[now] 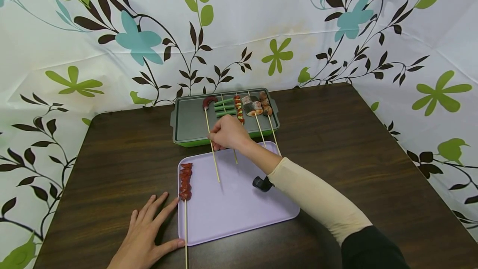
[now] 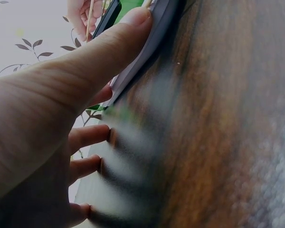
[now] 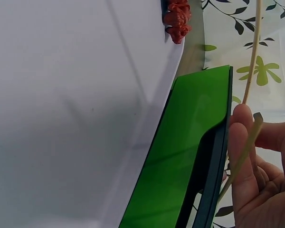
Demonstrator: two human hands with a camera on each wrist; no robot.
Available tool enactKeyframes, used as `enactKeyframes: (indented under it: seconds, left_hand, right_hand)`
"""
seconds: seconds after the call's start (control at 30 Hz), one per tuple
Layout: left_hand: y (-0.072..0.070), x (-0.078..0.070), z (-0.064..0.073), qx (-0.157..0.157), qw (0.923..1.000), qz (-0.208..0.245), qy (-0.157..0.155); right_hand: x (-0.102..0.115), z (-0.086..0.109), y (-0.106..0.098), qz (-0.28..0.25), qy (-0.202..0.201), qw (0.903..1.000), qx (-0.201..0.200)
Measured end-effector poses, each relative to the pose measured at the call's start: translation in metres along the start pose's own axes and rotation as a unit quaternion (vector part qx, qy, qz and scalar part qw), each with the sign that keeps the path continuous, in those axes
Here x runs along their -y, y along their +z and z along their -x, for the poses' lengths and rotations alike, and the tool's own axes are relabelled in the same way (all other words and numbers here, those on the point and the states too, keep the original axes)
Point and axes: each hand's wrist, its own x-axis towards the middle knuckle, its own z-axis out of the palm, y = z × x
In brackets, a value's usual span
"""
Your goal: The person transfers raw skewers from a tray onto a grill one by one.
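My right hand [image 1: 229, 133] pinches the bare stick of a skewer [image 1: 215, 163] between thumb and fingers. A curved dark-red piece [image 1: 209, 102], perhaps a sausage, is on that skewer's far end, over the left part of the green-sided grill pan [image 1: 188, 121]. In the right wrist view the stick [image 3: 254, 52] rises out of the pinch. My left hand [image 1: 149, 229] is spread, fingertips on the table and thumb at the edge of the lilac tray [image 1: 239, 206]. Beside it, a skewer of red meat pieces [image 1: 185, 182] lies along the tray's left side.
On the pan's right half lie skewers of green vegetable pieces [image 1: 225, 107], red-and-yellow pieces [image 1: 238, 107], fish slices [image 1: 253, 106] and brownish balls [image 1: 266, 103]. Their sticks reach toward the tray. The dark wooden table [image 1: 358, 157] meets a leaf-patterned cloth [image 1: 231, 20] behind.
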Motion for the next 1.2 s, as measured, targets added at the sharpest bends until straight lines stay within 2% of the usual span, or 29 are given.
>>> enactKeyframes:
  seconds: [0.33,0.83,1.2]
  left_hand:
    - [0.0002,0.0003,0.0008,-0.003,1.0000,0.003,0.004]
    - [0.0008,0.0003,0.0008,0.001,1.0000,-0.002,0.001]
    - [0.0020,0.0011,0.0004,0.002,1.0000,-0.004,0.000]
  right_hand:
    - [-0.0012,0.0007,0.0017,0.024,-0.023,0.9994,-0.013]
    - [-0.0001,0.0026,0.0013,0.031,-0.020,0.9992,-0.016]
    - [-0.0015,0.0062,0.0018,0.037,-0.040,0.9983,-0.018]
